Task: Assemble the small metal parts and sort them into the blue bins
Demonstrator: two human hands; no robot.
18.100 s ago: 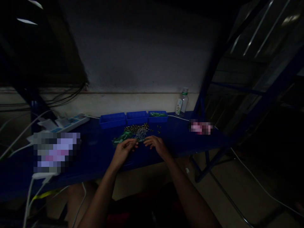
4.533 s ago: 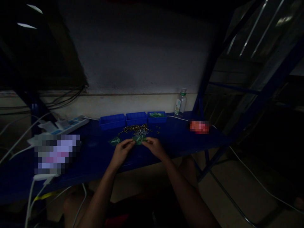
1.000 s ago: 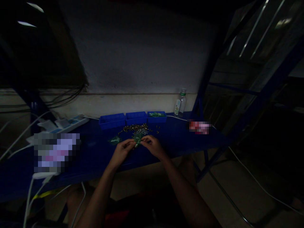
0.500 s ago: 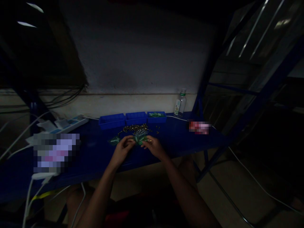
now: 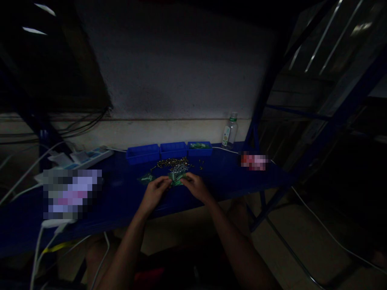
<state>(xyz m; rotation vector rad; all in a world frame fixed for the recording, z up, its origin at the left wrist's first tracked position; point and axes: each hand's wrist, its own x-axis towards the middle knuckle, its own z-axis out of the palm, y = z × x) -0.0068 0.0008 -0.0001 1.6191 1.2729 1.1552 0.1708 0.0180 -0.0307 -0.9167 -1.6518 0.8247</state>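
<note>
Between my hands is a small clear plastic bag (image 5: 177,179) with green pieces inside. My left hand (image 5: 156,192) pinches its left side with thumb and fingers, and my right hand (image 5: 195,187) pinches the right side. Just beyond it lies a heap of silver screws (image 5: 181,168), next to a pile of brass-coloured small parts (image 5: 168,162). Another bag with green pieces (image 5: 146,178) rests on the blue table (image 5: 121,197), left of my left hand. The dim light hides the fine detail of the parts.
Along the wall stand a left blue bin (image 5: 142,154), a middle blue bin (image 5: 173,150) and a right blue bin (image 5: 199,149) holding green bags. A plastic bottle (image 5: 230,133) stands at the back right. Left are a power strip (image 5: 87,158) and white cables (image 5: 38,245).
My fingers have shifted a little on the bag, and more of its green contents shows between them. Nothing else has visibly moved.
</note>
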